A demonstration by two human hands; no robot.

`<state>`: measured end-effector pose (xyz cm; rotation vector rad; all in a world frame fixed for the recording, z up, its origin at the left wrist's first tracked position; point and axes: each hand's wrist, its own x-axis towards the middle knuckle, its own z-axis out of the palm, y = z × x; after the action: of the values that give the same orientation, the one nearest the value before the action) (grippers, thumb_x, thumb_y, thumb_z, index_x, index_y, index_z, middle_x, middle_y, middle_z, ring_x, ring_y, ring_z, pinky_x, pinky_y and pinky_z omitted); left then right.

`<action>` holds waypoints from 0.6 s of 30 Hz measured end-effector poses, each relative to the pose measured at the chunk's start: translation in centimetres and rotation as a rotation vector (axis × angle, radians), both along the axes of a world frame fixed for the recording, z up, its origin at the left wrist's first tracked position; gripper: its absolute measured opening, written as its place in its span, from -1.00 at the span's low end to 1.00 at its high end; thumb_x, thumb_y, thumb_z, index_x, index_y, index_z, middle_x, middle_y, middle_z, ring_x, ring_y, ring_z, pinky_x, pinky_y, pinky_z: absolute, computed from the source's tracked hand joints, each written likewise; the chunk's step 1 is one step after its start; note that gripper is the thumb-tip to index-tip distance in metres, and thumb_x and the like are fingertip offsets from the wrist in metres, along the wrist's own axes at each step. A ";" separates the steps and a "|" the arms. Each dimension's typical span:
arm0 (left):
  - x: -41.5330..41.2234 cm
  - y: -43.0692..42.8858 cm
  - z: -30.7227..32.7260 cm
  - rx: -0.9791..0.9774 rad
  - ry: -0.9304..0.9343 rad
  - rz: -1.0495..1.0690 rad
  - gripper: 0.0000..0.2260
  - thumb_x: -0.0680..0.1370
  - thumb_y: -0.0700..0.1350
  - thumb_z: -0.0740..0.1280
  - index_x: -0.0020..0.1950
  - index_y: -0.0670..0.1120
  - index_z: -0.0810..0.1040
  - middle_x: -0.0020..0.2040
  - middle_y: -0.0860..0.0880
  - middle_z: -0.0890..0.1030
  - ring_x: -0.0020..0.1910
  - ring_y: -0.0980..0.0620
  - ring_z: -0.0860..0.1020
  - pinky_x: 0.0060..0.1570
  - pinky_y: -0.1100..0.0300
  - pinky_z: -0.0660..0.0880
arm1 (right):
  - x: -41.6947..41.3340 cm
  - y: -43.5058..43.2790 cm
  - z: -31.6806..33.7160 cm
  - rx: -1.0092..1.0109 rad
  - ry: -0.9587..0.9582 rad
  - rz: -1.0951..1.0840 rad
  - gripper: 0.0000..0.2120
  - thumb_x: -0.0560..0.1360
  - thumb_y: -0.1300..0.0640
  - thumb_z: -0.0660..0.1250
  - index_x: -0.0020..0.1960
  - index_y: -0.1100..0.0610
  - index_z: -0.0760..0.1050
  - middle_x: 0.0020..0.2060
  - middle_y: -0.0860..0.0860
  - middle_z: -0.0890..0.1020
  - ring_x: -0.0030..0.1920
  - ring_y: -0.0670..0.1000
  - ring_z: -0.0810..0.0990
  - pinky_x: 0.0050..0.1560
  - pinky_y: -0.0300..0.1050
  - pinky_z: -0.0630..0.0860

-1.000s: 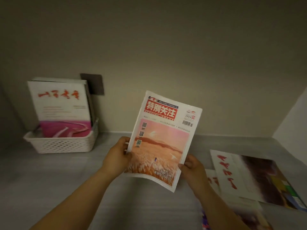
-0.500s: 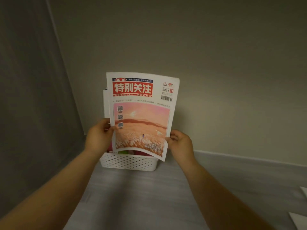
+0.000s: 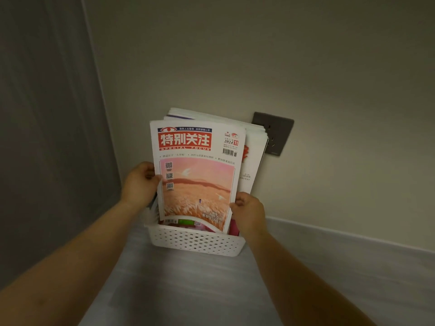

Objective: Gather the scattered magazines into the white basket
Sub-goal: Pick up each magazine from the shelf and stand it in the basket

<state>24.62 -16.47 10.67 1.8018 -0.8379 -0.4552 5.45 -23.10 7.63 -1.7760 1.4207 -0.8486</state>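
A magazine with a red title block and a pink-orange field picture (image 3: 197, 177) stands upright, its lower edge just at the rim of the white perforated basket (image 3: 195, 242). My left hand (image 3: 138, 183) grips its left edge. My right hand (image 3: 248, 211) pinches its lower right edge. Behind it, other magazines (image 3: 249, 147) stand in the basket and lean against the wall. The basket sits on the grey counter in the corner.
A dark wall socket (image 3: 276, 135) is on the beige wall right behind the magazines. A grey side panel (image 3: 47, 137) closes the left. The grey counter (image 3: 188, 290) stretches toward me and to the right.
The view has swung left and closer to the basket. Both hands have carried the magazine from above the counter to the basket and lowered it to the rim in front of the standing magazines.
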 end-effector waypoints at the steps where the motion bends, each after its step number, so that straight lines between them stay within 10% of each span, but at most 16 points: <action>1: 0.1 -0.2 -0.4 0.017 -0.005 0.000 -0.81 0.51 -0.23 0.24 0.10 -0.21 0.46 0.15 -0.22 0.56 0.08 -0.20 0.53 -0.03 0.05 0.42 | 0.1 -0.3 -0.2 0.010 0.024 -0.007 -0.83 0.48 0.35 0.18 -0.02 0.30 0.53 -0.02 0.22 0.64 -0.12 0.08 0.56 -0.30 -0.28 0.39; 11: -0.2 -0.8 -2.5 -0.029 -0.074 0.080 -0.77 0.49 -0.24 0.27 0.14 -0.19 0.47 0.15 -0.20 0.57 0.08 -0.12 0.52 0.01 0.08 0.41 | 0.3 -0.9 -1.7 0.009 0.221 -0.019 -0.79 0.49 0.28 0.20 0.07 0.27 0.54 0.05 0.18 0.63 -0.11 0.06 0.56 -0.57 -0.53 0.28; 18: -1.7 -1.4 -2.7 -0.074 -0.026 -0.132 -0.80 0.57 -0.15 0.11 0.12 0.11 0.33 -0.02 0.11 0.56 -0.01 0.07 0.51 -0.09 0.22 0.52 | 0.6 0.0 -1.8 0.011 0.197 -0.028 -0.72 0.53 0.26 0.15 0.23 0.21 0.30 0.15 0.16 0.55 0.11 0.14 0.55 -0.13 -0.21 0.39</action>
<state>22.91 -17.83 7.97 1.6937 -0.9837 -0.4799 6.03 -23.09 5.82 -1.8772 1.5757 -0.6937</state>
